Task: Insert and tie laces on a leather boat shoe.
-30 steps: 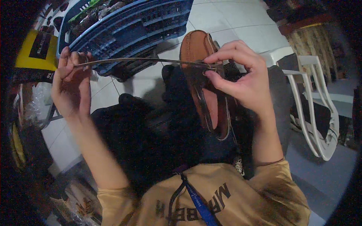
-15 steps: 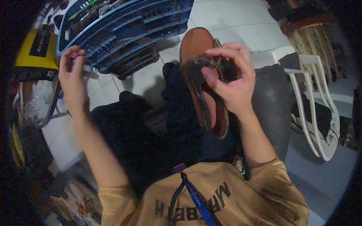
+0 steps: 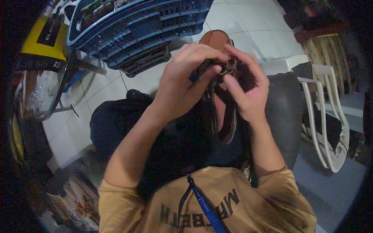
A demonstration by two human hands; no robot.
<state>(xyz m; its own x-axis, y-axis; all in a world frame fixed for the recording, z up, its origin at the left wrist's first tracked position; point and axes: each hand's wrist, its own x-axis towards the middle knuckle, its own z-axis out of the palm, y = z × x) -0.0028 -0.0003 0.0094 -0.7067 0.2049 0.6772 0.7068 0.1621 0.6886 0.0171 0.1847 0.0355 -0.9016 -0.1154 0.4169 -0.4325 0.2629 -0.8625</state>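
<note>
A brown leather shoe (image 3: 214, 40) rests on my lap, its toe pointing away from me and its opening nearer my body. Dark laces (image 3: 230, 69) are looped and bunched over its front. From the left, my left hand (image 3: 182, 75) reaches across, thumb and fingers pinched on the laces. On the other side of them my right hand (image 3: 253, 83) also pinches, its thumb and forefinger at the loops. The fingers hide part of the shoe's upper, and I cannot make out how the loops cross.
Ahead to the left stands a blue plastic crate (image 3: 143, 33) above a black one (image 3: 145, 62). A yellow and black box (image 3: 44, 42) is at far left. To my right is a white plastic chair (image 3: 330, 112). White tiles (image 3: 105, 89) cover the floor.
My left hand has swung in from the far left to the laces and closed on them. My right hand stays at the laces. The shoe has shifted slightly right.
</note>
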